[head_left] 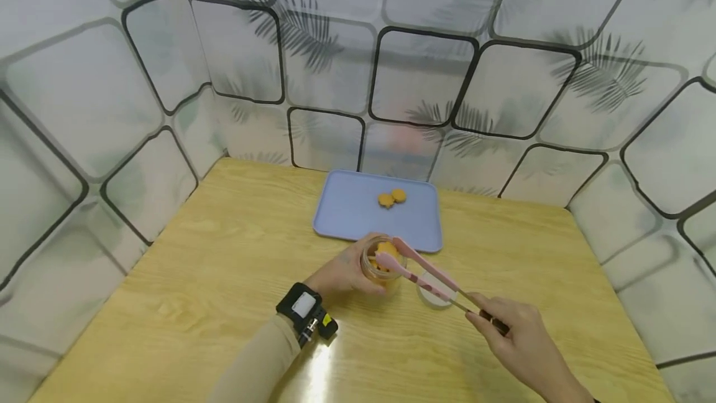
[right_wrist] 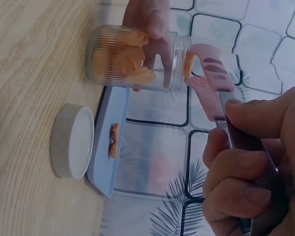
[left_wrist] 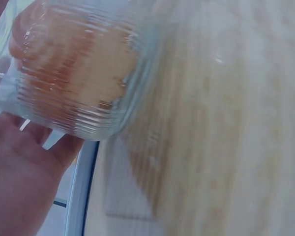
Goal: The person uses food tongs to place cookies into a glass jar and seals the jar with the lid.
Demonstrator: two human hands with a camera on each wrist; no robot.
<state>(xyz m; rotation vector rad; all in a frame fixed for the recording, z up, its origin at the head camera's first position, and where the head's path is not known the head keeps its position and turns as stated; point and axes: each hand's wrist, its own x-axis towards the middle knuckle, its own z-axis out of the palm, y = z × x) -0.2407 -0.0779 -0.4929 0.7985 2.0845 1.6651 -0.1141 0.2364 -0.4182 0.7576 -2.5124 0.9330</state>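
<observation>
My left hand (head_left: 342, 273) grips a ribbed glass jar (right_wrist: 179, 66) around its side, standing near the tray's front edge. Orange-brown biscuits (right_wrist: 125, 61) fill much of the jar, also showing through the glass in the left wrist view. With fingers and thumb curled, my right hand (head_left: 523, 336) holds metal tongs with pink tips (right_wrist: 217, 73). These tips reach the jar's mouth from the right. In the right wrist view one biscuit (right_wrist: 188, 65) shows right at the rim, between the two tips.
Behind the jar lies a blue rectangular tray (head_left: 352, 204) bearing two biscuits (head_left: 392, 197) near its middle. A round white lid (right_wrist: 71, 141) rests on the wooden table (head_left: 212, 266), right of the jar. Patterned cloth walls (head_left: 330, 67) rise behind and at both sides.
</observation>
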